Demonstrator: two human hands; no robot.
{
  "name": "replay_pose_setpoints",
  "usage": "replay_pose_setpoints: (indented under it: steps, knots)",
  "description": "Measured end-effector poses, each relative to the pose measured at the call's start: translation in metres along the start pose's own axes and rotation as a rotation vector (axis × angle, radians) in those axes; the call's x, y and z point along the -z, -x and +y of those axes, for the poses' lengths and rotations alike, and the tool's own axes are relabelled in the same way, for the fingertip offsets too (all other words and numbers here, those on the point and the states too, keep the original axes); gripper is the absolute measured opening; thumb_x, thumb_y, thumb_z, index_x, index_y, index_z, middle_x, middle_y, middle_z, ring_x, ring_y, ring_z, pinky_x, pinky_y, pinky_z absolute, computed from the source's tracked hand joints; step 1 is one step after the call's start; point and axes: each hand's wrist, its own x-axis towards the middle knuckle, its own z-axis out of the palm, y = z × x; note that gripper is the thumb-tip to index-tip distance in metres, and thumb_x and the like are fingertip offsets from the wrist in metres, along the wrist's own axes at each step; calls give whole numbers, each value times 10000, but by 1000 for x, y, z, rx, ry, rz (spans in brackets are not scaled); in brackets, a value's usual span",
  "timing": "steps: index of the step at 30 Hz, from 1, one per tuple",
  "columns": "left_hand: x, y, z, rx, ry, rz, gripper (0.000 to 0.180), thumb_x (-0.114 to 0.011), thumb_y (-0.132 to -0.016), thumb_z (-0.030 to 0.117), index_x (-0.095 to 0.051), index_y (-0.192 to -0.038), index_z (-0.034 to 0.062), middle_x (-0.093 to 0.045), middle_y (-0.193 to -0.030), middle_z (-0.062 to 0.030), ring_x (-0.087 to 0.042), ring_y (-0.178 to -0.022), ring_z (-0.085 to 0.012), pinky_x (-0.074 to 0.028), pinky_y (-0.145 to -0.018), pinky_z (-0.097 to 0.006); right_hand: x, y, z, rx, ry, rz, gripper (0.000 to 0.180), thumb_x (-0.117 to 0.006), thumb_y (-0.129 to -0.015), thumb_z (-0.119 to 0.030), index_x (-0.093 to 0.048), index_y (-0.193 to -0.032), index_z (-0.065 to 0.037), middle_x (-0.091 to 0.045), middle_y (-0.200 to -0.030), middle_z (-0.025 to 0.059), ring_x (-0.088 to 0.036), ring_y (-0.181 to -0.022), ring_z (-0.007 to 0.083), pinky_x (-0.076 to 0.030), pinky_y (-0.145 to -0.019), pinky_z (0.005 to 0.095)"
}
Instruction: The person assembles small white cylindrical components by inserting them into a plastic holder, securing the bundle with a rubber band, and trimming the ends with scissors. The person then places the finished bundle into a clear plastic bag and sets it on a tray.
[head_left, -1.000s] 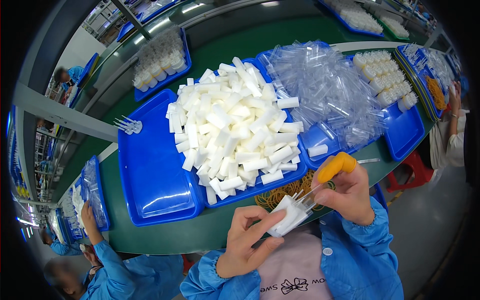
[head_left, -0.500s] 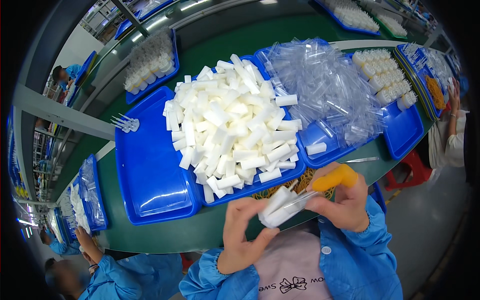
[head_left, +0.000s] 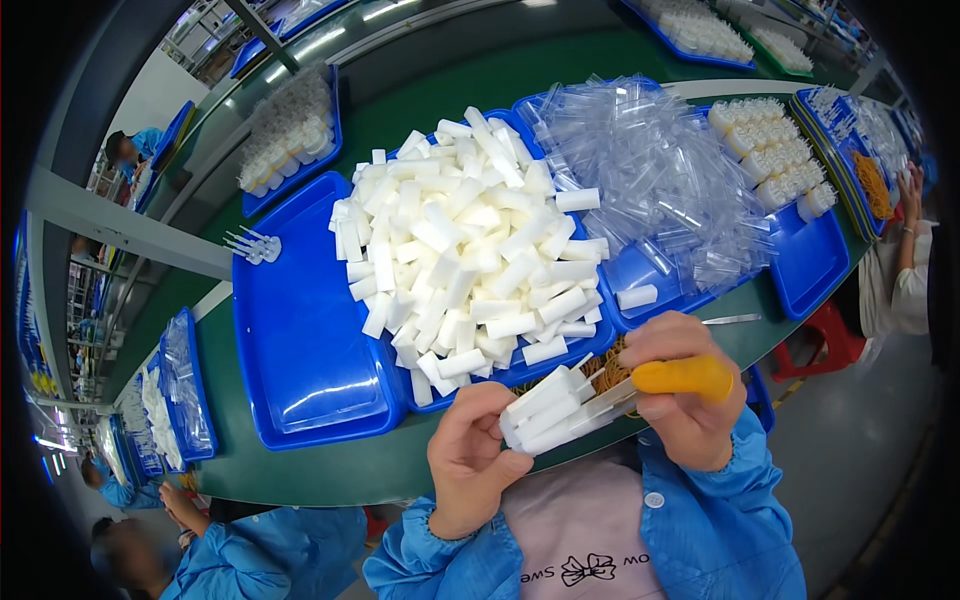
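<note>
The bundle of white pieces (head_left: 545, 408) is at the lower centre of the frame, over the near edge of the desk (head_left: 300, 478). The left hand (head_left: 475, 460) grips its left end between thumb and fingers. The right hand (head_left: 690, 395), wearing a yellow finger cot (head_left: 685, 380), pinches a clear part (head_left: 606, 405) at the right end; its exact shape is partly hidden. Step in hand, apparently: aligning this part with the bundle. The next move would call for steady left-hand support and straight right-hand guidance.
</note>
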Motion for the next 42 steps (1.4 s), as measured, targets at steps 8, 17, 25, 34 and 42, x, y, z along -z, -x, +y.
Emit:
replay_pose_setpoints:
  steps: [8,17,25,34,42]
  knots:
    - [-2,10,-5,-116,-76,-2,493,-836,-636,40,-598,-1062,-30,-510,-1097,-138,-532,-974,-203,-435,-870,-342,-10,19,-9,-211,-143,102,225,-768,-675,-112,-633,-832,-23,-614,-885,78,-561,-871,256,-400,-876,428]
    - [2,15,1,-114,-54,-120,451,-795,-660,-33,-601,-1067,-35,-505,-1120,-136,-530,-1031,-206,-441,-901,-336,-27,23,-30,-269,-77,122,209,-786,-647,-153,-653,-786,-70,-593,-807,34,-563,-851,222,-387,-890,455]
    - [9,10,-4,-24,84,7,431,-715,-678,-106,-566,-1077,-38,-481,-1145,-125,-523,-1056,-197,-433,-931,-336,1,-9,-7,-154,62,-68,226,-685,-726,-73,-665,-948,-35,-623,-906,75,-571,-905,276,-438,-815,375]
    - [10,10,-4,76,145,123,440,-729,-691,-21,-556,-1095,-14,-504,-1144,-104,-542,-1008,-173,-434,-895,-305,29,-13,68,-72,853,-399,165,-696,-712,-118,-672,-873,-91,-596,-829,64,-567,-795,259,-437,-689,390]
    - [14,13,-4,50,112,138,453,-741,-685,-8,-558,-1099,-11,-506,-1142,-103,-542,-1007,-171,-436,-887,-302,30,-26,67,-197,733,-542,209,-680,-738,-161,-654,-925,-70,-589,-797,90,-583,-772,280,-452,-674,397]
